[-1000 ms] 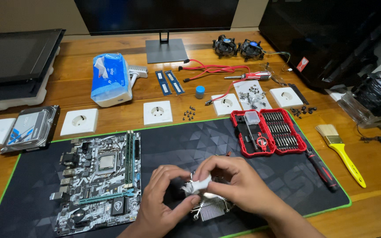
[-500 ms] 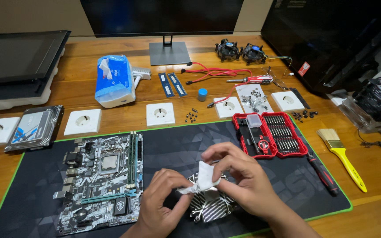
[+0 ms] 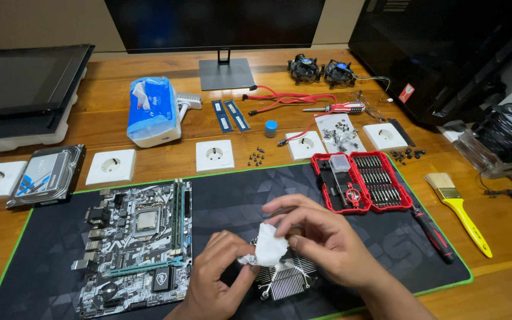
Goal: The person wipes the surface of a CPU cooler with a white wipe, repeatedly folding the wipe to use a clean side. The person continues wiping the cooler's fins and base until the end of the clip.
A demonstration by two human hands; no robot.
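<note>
Pinching a crumpled white tissue wad [image 3: 269, 251] between thumb and fingertips, your right hand [image 3: 321, 243] presses it onto the finned aluminium heatsink [image 3: 285, 278] lying on the black desk mat with green edging [image 3: 238, 195]. Your left hand [image 3: 214, 278] is closed on the tissue's lower corner and touches the heatsink's near-left side. Judgement: the tissue is soft and tears easily; the heatsink is stiff and moderately heavy, its thin fins bendable and sharp, so hold it by the outer frame, not the fin faces. Left of it lies a printed motherboard [image 3: 137, 243]; to the right, a red screwdriver bit case [image 3: 360, 181].
</note>
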